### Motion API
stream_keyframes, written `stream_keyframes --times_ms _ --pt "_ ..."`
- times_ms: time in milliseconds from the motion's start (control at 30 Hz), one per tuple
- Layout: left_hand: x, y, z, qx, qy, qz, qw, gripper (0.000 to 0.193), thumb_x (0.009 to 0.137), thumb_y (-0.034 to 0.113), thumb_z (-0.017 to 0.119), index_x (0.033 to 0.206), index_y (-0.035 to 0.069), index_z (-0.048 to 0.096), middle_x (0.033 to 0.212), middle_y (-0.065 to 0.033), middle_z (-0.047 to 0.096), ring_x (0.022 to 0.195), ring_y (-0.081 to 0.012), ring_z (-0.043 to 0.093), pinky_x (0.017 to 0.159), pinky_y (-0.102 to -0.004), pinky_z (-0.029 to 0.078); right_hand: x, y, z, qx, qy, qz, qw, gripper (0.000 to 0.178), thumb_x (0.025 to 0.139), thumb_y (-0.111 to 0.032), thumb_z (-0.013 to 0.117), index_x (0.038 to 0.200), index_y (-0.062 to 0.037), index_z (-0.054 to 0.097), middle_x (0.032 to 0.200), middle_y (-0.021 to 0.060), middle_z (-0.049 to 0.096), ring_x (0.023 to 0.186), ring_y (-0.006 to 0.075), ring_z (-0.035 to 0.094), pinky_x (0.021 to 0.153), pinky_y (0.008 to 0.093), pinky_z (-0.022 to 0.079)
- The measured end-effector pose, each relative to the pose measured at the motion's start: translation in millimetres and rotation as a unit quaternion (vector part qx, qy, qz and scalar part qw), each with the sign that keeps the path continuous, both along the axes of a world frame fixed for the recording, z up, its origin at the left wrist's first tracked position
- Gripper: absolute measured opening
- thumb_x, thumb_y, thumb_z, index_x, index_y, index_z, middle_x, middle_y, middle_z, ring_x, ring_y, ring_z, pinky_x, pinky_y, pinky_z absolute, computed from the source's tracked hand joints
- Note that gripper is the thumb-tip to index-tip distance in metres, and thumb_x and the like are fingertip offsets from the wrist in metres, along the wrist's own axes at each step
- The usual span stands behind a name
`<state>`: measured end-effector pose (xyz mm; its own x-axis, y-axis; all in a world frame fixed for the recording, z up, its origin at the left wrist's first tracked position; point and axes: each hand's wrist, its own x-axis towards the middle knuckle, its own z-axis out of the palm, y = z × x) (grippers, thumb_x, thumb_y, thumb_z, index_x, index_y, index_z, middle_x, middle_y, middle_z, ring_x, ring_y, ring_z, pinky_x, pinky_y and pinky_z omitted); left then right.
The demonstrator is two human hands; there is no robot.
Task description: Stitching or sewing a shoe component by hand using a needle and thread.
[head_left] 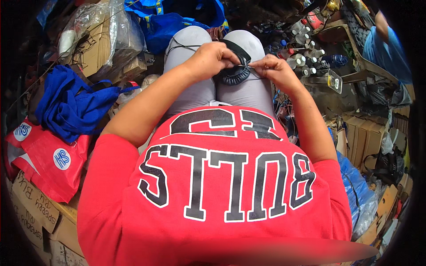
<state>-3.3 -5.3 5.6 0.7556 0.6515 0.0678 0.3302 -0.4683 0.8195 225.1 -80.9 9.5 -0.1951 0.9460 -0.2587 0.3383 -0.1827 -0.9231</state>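
A black shoe upper (235, 79) with a rounded, pleated end lies over my lap, against my grey-trousered thighs. My left hand (214, 58) is closed, its fingertips pinching the upper's edge from the left. From the other side my right hand (276, 71) is also closed, thumb and forefinger pressed together at the upper. A thin pale bit shows at the right fingertips, too small to name. Dark cord (183, 45) runs across my left knee toward the left hand. The upper's smooth curved strip rises between the two hands.
Blue cloth (73, 104) and a red bag (55, 159) lie on cardboard boxes (37, 208) at left. A blue bag (177, 22) sits beyond my knees. Several bottles (306, 60) stand at the far right, near another person's blue clothing (388, 51). Flat cardboard (364, 137) is stacked at right.
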Motion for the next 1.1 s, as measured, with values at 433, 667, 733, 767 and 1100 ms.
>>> stream_keyframes --times_ms 433,667,733,767,1100 --pt "6 -13 -6 -0.089 -0.023 0.055 0.994 0.015 0.074 0.001 0.065 0.088 0.006 0.066 0.073 -0.0010 0.058 0.067 -0.0105 0.052 0.063 -0.0249 0.044 -3 -9 3 -0.068 0.114 -0.028 0.991 0.026 0.081 -0.010 0.067 0.106 -0.0023 0.065 0.092 0.0001 0.063 0.087 0.0068 0.056 0.080 0.0216 0.044" --pt "22 -11 8 -0.097 0.019 0.035 0.994 0.008 0.075 0.003 0.064 0.083 0.004 0.062 0.075 -0.0042 0.061 0.070 -0.0117 0.057 0.066 -0.0254 0.045 -10 2 11 -0.052 0.058 -0.036 0.996 0.014 0.080 -0.009 0.068 0.091 -0.0009 0.066 0.079 0.0005 0.064 0.072 0.0061 0.057 0.067 0.0204 0.046" --pt "22 -6 17 -0.024 0.075 0.012 0.997 0.007 0.074 0.004 0.065 0.080 0.005 0.063 0.075 -0.0058 0.062 0.071 -0.0149 0.058 0.066 -0.0284 0.046 -9 5 13 -0.045 0.065 -0.004 0.997 0.009 0.079 -0.008 0.069 0.084 -0.0010 0.065 0.077 0.0003 0.063 0.070 0.0058 0.056 0.065 0.0197 0.046" --pt "20 -3 21 0.060 0.073 -0.016 0.995 0.006 0.073 0.007 0.066 0.078 0.006 0.063 0.075 -0.0065 0.062 0.072 -0.0187 0.059 0.067 -0.0316 0.046 -7 6 14 -0.053 0.064 -0.004 0.997 0.009 0.079 -0.008 0.069 0.084 -0.0010 0.065 0.077 0.0003 0.063 0.070 0.0058 0.056 0.065 0.0197 0.046" --pt "4 2 30 -0.011 0.116 -0.025 0.993 0.007 0.079 0.008 0.059 0.085 0.004 0.060 0.073 -0.0095 0.062 0.071 -0.0227 0.060 0.066 -0.0335 0.046 17 -8 -12 0.028 0.058 -0.035 0.997 0.014 0.081 -0.016 0.068 0.080 -0.0065 0.057 0.089 -0.0052 0.048 0.081 0.0045 0.048 0.074 0.0196 0.038"
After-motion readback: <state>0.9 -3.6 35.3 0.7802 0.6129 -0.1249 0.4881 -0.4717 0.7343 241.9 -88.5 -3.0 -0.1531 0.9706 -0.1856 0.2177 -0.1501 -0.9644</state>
